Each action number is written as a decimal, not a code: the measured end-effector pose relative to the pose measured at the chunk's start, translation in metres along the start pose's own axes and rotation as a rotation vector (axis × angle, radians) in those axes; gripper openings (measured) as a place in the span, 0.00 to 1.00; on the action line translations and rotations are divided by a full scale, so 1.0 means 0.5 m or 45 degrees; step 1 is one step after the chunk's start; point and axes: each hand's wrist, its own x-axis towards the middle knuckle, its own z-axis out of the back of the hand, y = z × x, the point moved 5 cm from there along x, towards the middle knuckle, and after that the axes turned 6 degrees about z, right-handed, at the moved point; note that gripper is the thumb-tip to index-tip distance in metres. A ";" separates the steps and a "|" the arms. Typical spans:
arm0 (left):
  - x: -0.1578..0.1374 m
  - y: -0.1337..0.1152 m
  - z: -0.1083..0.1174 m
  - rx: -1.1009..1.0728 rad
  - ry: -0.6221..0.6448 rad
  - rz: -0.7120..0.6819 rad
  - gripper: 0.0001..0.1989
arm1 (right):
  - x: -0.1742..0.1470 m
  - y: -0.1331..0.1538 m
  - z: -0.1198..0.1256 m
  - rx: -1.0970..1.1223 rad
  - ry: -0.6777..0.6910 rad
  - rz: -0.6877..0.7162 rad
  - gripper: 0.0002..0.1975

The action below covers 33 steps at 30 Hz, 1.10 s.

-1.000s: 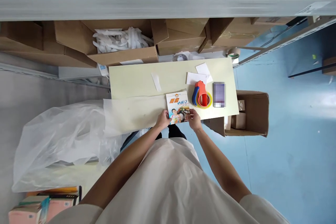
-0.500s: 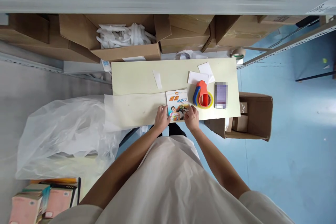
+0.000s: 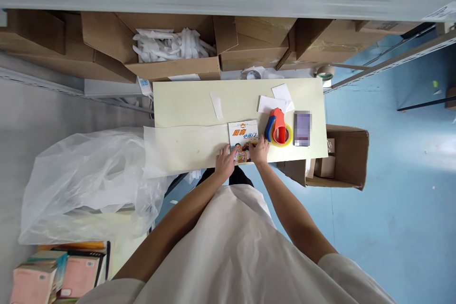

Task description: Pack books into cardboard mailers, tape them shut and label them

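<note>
A thin book (image 3: 243, 129) with a white cover, coloured lettering and a printed picture lies on the pale table (image 3: 185, 104), close to its front edge. My left hand (image 3: 225, 161) is at the book's lower left side, its thumb reaching onto the cover. From the right, my right hand (image 3: 260, 150) grips the opposite edge, with the thumb over the picture. Right beside that hand sits a red and blue tape dispenser (image 3: 277, 118) with a roll of clear yellowish tape. Under the book's left side runs a translucent plastic sheet (image 3: 185, 149).
White cards (image 3: 271, 104) and a blurred purple phone-like item (image 3: 302, 128) lie at the right. A white strip (image 3: 216, 105) lies further back. Cartons (image 3: 174, 70) line the shelf behind. An open carton (image 3: 351, 156) stands right; plastic wrap (image 3: 89, 185) and stacked books (image 3: 78, 275) are left.
Both hands have moved inward over the book, the thumbs now further onto its cover. The book stays in place on the table; the whole view has shifted slightly.
</note>
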 end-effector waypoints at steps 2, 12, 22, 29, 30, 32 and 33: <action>-0.002 0.000 0.001 -0.003 -0.001 0.003 0.31 | 0.003 0.001 0.007 0.034 -0.005 -0.008 0.22; 0.026 -0.010 0.025 -0.224 -0.018 0.018 0.29 | 0.028 0.021 0.065 0.493 -0.014 -0.007 0.18; 0.067 -0.051 0.100 -1.400 0.146 -0.162 0.29 | 0.001 0.113 0.077 1.047 0.068 0.055 0.37; 0.087 0.091 0.150 -1.341 -0.096 0.176 0.19 | -0.026 0.180 -0.034 1.372 0.452 0.092 0.29; 0.095 0.111 0.150 -1.316 -0.102 0.235 0.19 | -0.024 0.183 -0.051 1.363 0.519 0.077 0.28; 0.109 0.145 0.143 -1.301 -0.076 0.321 0.18 | -0.018 0.181 -0.081 1.361 0.635 0.027 0.28; 0.113 0.159 0.139 -1.296 -0.063 0.362 0.18 | -0.014 0.178 -0.092 1.364 0.683 0.002 0.29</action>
